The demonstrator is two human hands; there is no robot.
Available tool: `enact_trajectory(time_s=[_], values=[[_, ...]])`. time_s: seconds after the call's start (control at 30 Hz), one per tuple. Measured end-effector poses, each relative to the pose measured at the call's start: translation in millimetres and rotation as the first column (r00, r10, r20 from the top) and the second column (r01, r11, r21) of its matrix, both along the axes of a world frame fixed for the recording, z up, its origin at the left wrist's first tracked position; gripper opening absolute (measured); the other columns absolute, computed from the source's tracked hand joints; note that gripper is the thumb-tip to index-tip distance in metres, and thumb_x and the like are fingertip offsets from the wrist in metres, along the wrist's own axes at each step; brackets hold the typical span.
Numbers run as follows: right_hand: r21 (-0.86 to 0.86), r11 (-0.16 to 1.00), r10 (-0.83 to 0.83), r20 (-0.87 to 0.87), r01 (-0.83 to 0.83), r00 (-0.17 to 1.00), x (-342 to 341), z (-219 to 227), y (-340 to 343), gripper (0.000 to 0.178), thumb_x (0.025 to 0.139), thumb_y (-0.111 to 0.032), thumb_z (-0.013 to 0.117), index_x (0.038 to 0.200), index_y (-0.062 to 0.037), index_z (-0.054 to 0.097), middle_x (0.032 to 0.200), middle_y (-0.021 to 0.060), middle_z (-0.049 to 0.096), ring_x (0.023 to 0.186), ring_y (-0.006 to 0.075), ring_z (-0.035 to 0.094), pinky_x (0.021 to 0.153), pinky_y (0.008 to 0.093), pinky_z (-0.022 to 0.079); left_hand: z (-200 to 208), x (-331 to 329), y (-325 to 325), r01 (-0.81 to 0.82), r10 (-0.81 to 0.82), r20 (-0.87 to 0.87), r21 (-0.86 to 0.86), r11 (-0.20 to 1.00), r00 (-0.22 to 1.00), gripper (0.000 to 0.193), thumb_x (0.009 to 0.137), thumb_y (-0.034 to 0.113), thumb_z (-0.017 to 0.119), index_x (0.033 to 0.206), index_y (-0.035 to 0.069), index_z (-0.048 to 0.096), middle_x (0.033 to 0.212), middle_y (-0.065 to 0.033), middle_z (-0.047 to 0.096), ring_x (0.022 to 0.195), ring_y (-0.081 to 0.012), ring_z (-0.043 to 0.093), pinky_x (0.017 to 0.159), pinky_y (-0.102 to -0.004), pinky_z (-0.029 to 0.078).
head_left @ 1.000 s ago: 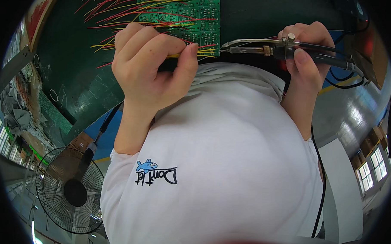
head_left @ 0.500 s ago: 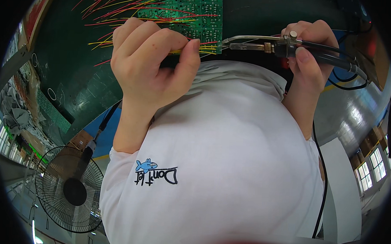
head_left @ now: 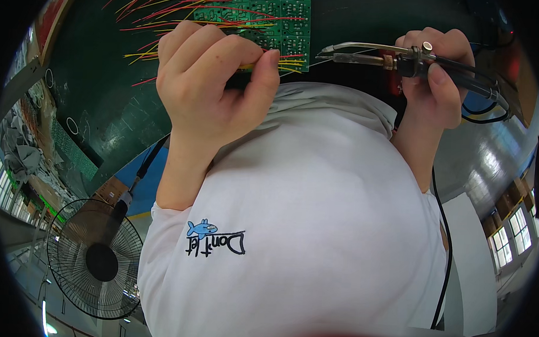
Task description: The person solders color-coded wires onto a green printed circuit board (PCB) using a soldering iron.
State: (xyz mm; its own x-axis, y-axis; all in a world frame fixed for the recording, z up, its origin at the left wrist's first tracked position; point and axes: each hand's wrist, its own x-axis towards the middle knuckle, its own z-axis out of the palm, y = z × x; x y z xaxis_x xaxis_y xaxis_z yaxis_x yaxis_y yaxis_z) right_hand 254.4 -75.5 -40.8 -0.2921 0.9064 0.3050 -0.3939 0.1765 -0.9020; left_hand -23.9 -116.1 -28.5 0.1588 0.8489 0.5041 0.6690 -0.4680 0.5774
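Note:
My left hand is closed in a pinch over the near edge of a green circuit board. A thin red wire runs out from between its thumb and forefinger toward the board's right edge; the grip itself is partly hidden. Yellow wires lie just under the thumb. In my right hand is a soldering iron with a metal solder feed tube clamped along it. Its tip points left, a little to the right of the board and apart from it. Thin solder shows at the tip.
Many red and yellow wires fan out left from the board over the dark green tabletop. Black cables trail from the iron at the right. A black fan stands at the lower left.
The soldering iron has moved right, away from the board's edge, along with my right hand. My left hand and the board have shifted only slightly up and to the right.

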Motion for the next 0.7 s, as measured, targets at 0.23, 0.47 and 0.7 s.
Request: enact_trajectory(time_s=[0.23, 0.47, 0.7], values=[[0.007, 0.998, -0.061, 0.082, 0.06, 0.995, -3.7, -1.5, -7.4, 0.017, 0.083, -0.013, 0.065, 0.088, -0.0039, 0.051, 0.074, 0.009, 0.056, 0.056, 0.0093, 0.038, 0.053, 0.0277, 0.03, 2.4, 0.8, 1.0, 0.0, 0.0, -0.006, -0.004, 1.0, 1.0, 0.017, 0.066, 0.009, 0.078, 0.064, 0.015, 0.062, 0.057, 0.0037, 0.051, 0.057, -0.0177, 0.046, 0.059, -0.0314, 0.035], [0.009, 0.998, -0.059, 0.121, 0.058, 0.991, -3.9, -1.0, -8.9, 0.018, 0.083, -0.013, 0.067, 0.088, -0.0038, 0.053, 0.077, 0.0095, 0.059, 0.056, 0.0076, 0.039, 0.051, 0.0244, 0.029, 4.1, 0.9, 1.5, 0.001, -0.001, -0.025, -0.017, 1.0, 1.0, 0.017, 0.067, 0.008, 0.078, 0.064, 0.015, 0.063, 0.057, 0.0041, 0.053, 0.056, -0.0171, 0.046, 0.058, -0.0307, 0.035], [0.04, 0.999, -0.028, 0.108, 0.024, 0.994, -1.6, -4.9, -6.4, 0.019, 0.082, -0.014, 0.068, 0.09, -0.0032, 0.053, 0.08, 0.0107, 0.06, 0.058, 0.0085, 0.041, 0.053, 0.0246, 0.03, 4.9, 0.6, 1.4, -0.004, 0.004, -0.024, -0.023, 1.0, 1.0, 0.016, 0.067, 0.008, 0.077, 0.064, 0.015, 0.063, 0.057, 0.0042, 0.054, 0.056, -0.0171, 0.046, 0.058, -0.0304, 0.036]])
